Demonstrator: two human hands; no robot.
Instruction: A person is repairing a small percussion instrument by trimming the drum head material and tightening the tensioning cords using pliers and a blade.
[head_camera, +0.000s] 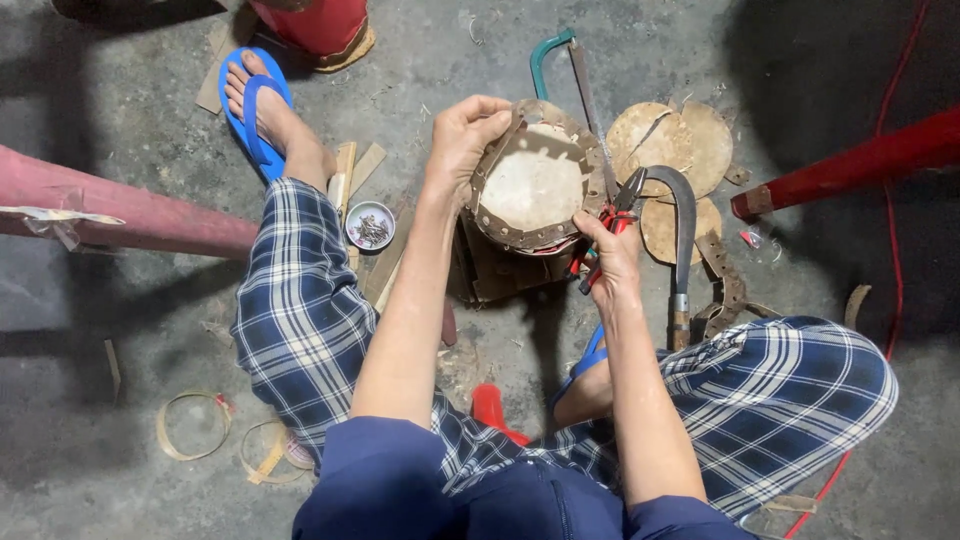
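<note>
Drum frame: a small round drum (533, 180) with a pale skin face and a notched brown hide band round its rim, held up at scene centre above a dark block on the concrete floor (130, 330).
Left hand: the left hand (462, 135) is clamped on the drum's left rim, fingers curled over the hide band.
Right hand: the right hand (612, 250) is closed round red-handled pliers (612, 215), whose nose meets the drum's right edge.
Person: seated low, in blue-and-white checked trousers (300, 320) and blue sandals, one foot (262, 105) stretched to the far left.
Right of the drum: a hacksaw (560, 70) with a green frame, round pale hide discs (668, 140), a curved blade (683, 230) with a wooden handle, and strips of notched hide.
Left of the drum: a small white bowl (370, 225) holding small dark bits, just beside thin wooden slats.
Near left: thin bent hoops (193, 425) lie on the floor.
Edges: a pink pole (130, 215) at left, a red pole (860, 160) at right, a red cord (888, 200) running down the right side.
</note>
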